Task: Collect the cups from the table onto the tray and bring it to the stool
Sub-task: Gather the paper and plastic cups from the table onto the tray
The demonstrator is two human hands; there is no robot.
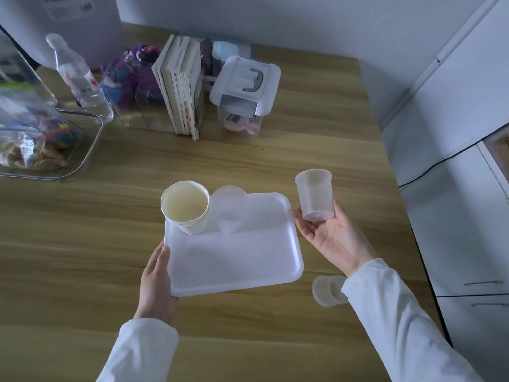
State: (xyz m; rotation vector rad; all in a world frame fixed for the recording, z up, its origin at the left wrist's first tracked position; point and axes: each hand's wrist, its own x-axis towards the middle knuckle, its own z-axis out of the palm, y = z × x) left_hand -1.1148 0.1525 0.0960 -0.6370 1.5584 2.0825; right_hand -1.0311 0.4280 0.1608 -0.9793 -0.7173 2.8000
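Observation:
A white tray is held over the wooden table, my left hand gripping its near-left edge. On its far-left corner stand a white paper cup and a clear plastic cup, side by side. My right hand is palm up just right of the tray and holds a clear plastic cup upright between thumb and fingers. Another clear cup stands on the table near the tray's near-right corner, partly hidden by my right sleeve.
At the back of the table stand a row of books, a lidded plastic box, a water bottle and clear bins with bags. White cabinets run along the table's right edge.

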